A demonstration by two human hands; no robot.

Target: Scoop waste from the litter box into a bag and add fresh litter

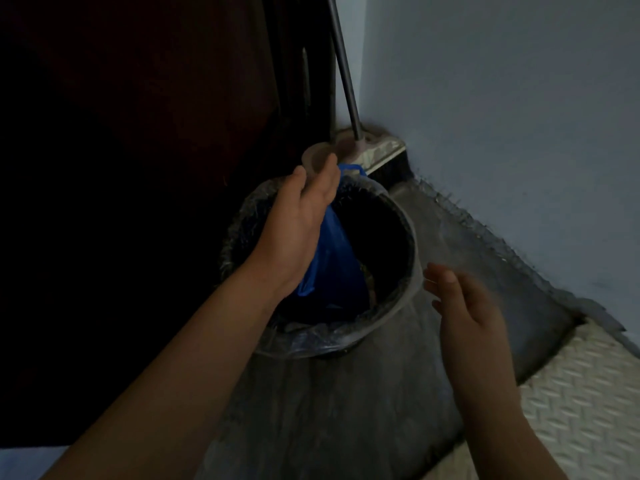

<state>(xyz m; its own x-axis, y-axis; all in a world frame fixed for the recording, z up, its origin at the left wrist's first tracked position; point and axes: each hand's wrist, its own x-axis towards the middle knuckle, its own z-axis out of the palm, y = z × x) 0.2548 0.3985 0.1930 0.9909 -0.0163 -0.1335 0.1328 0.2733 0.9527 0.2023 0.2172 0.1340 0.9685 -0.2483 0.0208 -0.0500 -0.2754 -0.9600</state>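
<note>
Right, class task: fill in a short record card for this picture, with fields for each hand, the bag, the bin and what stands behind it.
left hand: grips the top of the blue bag
right hand: open, blurred, near the bin rim, holding nothing
blue bag: hangs into the mouth of the bin
bin: round, dark inside, clear plastic liner over the rim
broom: leans in the wall corner behind the bin
litter box: not in view

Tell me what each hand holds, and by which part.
The left hand grips the blue plastic bag by its gathered top, over the lined bin. The right hand, open beside the bin's rim, holds nothing.
</note>
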